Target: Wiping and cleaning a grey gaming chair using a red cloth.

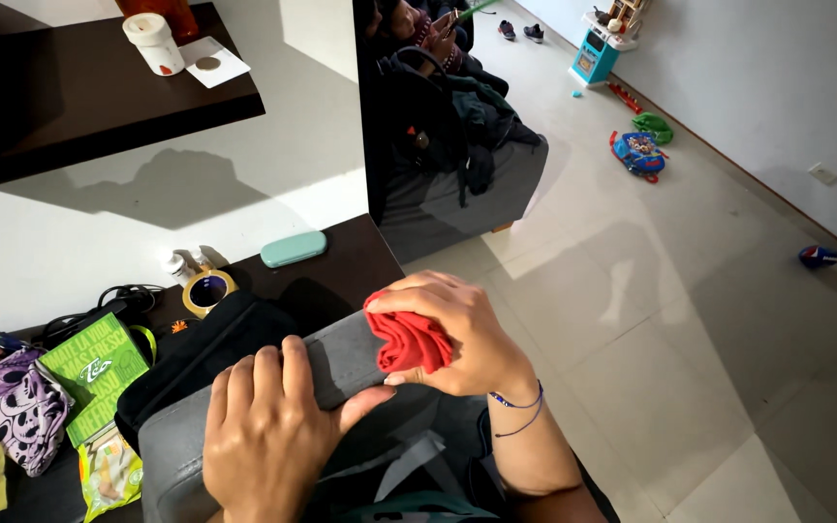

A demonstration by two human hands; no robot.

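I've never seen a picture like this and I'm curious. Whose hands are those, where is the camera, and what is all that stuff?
There is no machine here, only a person with a small camera on their head, so you look down just as they do. The right hand squeezes a bunched red cloth. The left hand presses flat on a grey bag beside its open top. The bag sits on a dark table with a roll of tape, a mint green case and a green packet. Toys lie on the floor farther off.
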